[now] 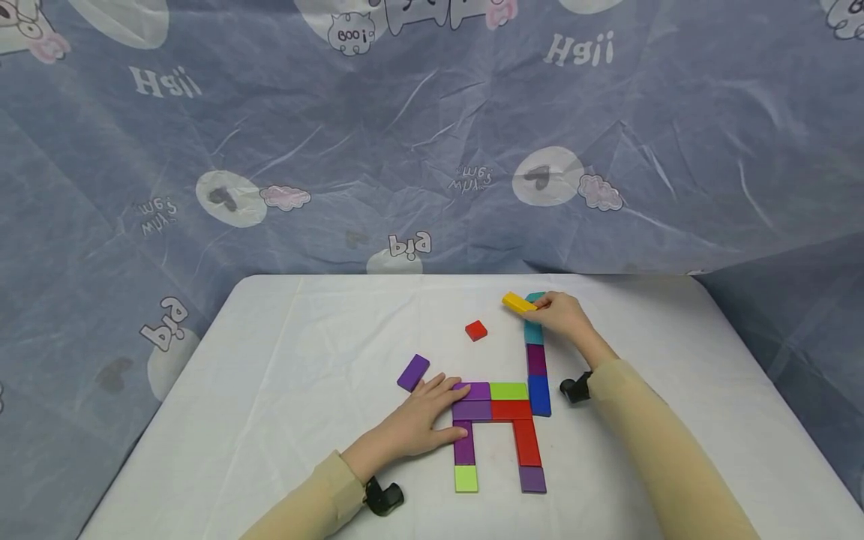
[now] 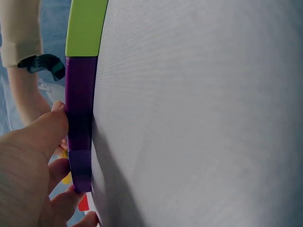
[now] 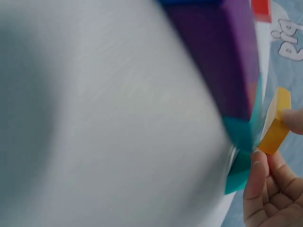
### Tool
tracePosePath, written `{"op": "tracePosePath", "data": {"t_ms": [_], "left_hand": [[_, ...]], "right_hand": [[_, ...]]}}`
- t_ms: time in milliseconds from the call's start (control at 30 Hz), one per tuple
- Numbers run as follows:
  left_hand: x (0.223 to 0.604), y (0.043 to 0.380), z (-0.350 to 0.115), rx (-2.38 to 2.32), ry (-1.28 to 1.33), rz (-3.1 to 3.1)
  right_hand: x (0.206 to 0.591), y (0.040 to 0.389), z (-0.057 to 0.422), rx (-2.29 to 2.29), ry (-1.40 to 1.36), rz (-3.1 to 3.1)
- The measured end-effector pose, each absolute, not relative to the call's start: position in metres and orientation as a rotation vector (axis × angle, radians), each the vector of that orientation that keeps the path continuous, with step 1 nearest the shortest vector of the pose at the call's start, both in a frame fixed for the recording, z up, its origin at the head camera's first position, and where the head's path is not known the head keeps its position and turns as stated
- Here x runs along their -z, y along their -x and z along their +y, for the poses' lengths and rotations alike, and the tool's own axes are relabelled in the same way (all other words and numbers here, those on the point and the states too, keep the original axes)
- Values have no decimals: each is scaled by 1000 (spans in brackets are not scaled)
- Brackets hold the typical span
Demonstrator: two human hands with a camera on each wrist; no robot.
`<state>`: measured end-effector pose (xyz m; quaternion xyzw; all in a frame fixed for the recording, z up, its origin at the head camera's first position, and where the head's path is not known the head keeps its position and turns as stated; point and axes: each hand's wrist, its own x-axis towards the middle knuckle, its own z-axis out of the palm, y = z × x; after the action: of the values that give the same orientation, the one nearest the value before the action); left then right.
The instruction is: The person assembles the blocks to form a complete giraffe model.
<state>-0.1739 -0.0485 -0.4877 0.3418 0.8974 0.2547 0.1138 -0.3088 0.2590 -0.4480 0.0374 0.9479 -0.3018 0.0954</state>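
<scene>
My right hand (image 1: 562, 313) pinches a yellow block (image 1: 518, 303) by its right end, over the top of a column of blocks. That column has teal blocks (image 1: 534, 333), a purple block (image 1: 536, 360) and a blue block (image 1: 539, 395). In the right wrist view the yellow block (image 3: 276, 123) sits between thumb and fingers, apart from the purple block (image 3: 218, 54). My left hand (image 1: 421, 420) lies with fingers extended on the left edge of the joined purple blocks (image 1: 474, 410). The left wrist view shows its thumb (image 2: 52, 125) touching a purple block (image 2: 79, 101).
Beside the joined blocks are a loose purple block (image 1: 413, 373) and a small red block (image 1: 475, 331). Green blocks (image 1: 509, 391), red blocks (image 1: 526, 442) and a lower purple block (image 1: 532, 479) complete the flat shape on the white table (image 1: 324, 337). A patterned blue cloth (image 1: 432, 135) hangs behind.
</scene>
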Motion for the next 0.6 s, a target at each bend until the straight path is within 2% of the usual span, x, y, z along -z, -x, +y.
{"op": "tracePosePath", "data": {"t_ms": [600], "left_hand": [[490, 175, -49, -751, -991, 2628]], "right_hand": [[459, 305, 284, 951, -324, 2858]]}}
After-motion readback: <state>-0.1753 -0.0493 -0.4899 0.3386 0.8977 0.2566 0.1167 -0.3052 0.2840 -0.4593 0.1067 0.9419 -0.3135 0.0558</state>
